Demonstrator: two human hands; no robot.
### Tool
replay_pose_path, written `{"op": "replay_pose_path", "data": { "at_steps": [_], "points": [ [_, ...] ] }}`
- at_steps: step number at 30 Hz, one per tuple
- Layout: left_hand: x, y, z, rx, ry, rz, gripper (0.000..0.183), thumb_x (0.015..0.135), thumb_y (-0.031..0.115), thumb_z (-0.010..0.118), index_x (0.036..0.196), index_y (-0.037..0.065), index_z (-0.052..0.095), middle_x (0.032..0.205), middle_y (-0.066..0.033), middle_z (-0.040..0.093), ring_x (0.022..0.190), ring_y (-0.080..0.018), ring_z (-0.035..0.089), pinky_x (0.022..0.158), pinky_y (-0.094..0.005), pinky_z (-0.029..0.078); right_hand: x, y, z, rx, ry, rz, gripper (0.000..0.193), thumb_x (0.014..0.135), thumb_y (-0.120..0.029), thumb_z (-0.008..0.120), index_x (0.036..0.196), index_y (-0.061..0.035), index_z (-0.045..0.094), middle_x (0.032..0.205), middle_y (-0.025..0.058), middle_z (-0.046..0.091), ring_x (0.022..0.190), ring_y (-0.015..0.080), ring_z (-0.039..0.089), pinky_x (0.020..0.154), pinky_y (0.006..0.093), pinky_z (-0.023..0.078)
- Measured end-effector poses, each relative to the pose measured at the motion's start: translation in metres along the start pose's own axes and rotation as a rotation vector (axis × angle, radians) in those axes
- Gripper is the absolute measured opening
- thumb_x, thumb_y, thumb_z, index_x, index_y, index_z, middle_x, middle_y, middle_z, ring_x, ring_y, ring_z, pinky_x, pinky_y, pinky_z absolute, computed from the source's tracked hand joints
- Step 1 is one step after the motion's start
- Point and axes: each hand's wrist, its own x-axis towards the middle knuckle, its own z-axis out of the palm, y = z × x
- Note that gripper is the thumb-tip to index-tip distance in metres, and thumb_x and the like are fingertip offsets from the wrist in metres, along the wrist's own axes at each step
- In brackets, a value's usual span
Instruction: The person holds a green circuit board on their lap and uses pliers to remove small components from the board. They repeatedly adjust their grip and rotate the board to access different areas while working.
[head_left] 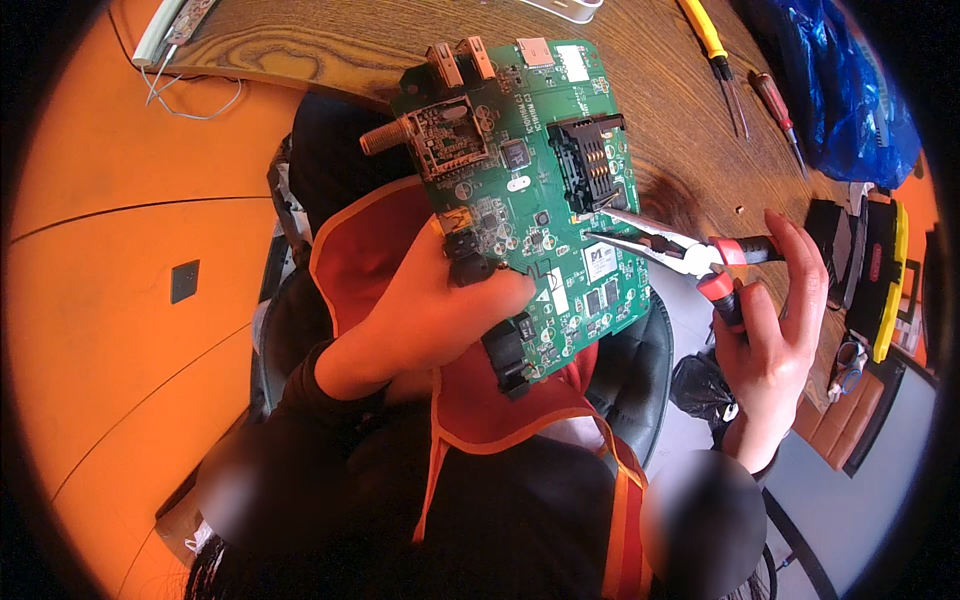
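Observation:
My left hand (420, 320) grips a green circuit board (530, 190) by its lower left edge and holds it tilted over my lap. The board carries a metal connector, orange ports, a black card slot and several chips. My right hand (775, 340) holds needle-nose pliers (665, 245) with red and black handles. The plier jaws are slightly apart, and their tips touch the board just below the black slot, near its right edge.
A wooden table (660, 90) lies ahead with a yellow-handled screwdriver (712, 45), a red-handled screwdriver (778, 108) and a blue plastic bag (850, 90). A black and yellow tool case (880, 270) sits at the right. The orange floor (120, 300) spreads to the left. I sit on a black chair (630, 380).

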Motion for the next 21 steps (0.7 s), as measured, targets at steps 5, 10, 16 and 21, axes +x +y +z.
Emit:
{"op": "replay_pose_path", "data": {
  "at_steps": [5,10,16,21],
  "points": [
    [0.001,0.002,-0.001,0.065,-0.017,0.027,0.025,0.07,-0.003,0.052,0.095,0.0,0.051,0.082,-0.0011,0.055,0.073,-0.0073,0.052,0.064,-0.0232,0.044,0.003,-0.004,-0.004,-0.044,-0.02,-0.047,0.025,0.051,0.007,0.066,0.067,0.0052,0.048,0.114,0.0224,0.05,0.107,0.0376,0.049,0.086,0.0434,0.044],
    [0.0,0.005,-0.001,0.125,-0.005,0.064,0.024,0.07,-0.004,0.049,0.093,-0.001,0.051,0.08,-0.0011,0.054,0.071,-0.0068,0.051,0.062,-0.023,0.044,0.006,-0.007,-0.006,-0.136,-0.029,-0.046,0.015,0.055,0.001,0.064,0.065,-0.003,0.053,0.108,0.0143,0.054,0.098,0.0315,0.053,0.075,0.0369,0.048],
    [0.006,0.01,0.0,0.204,-0.046,0.027,0.021,0.069,-0.006,0.046,0.089,-0.002,0.052,0.077,-0.0019,0.055,0.067,-0.007,0.05,0.059,-0.0228,0.044,0.011,-0.011,-0.008,-0.131,-0.081,-0.088,0.022,0.049,0.005,0.061,0.068,0.0004,0.05,0.108,0.0161,0.051,0.099,0.0338,0.051,0.07,0.0373,0.05],
    [0.008,0.007,0.003,0.191,0.002,0.069,0.022,0.069,-0.006,0.045,0.089,-0.002,0.052,0.076,-0.0019,0.055,0.067,-0.0067,0.051,0.059,-0.0223,0.044,0.011,-0.016,-0.003,-0.142,-0.135,-0.01,0.016,0.055,-0.001,0.063,0.065,-0.0032,0.051,0.104,0.0123,0.052,0.095,0.0295,0.051,0.068,0.0352,0.048]
  ]
}}
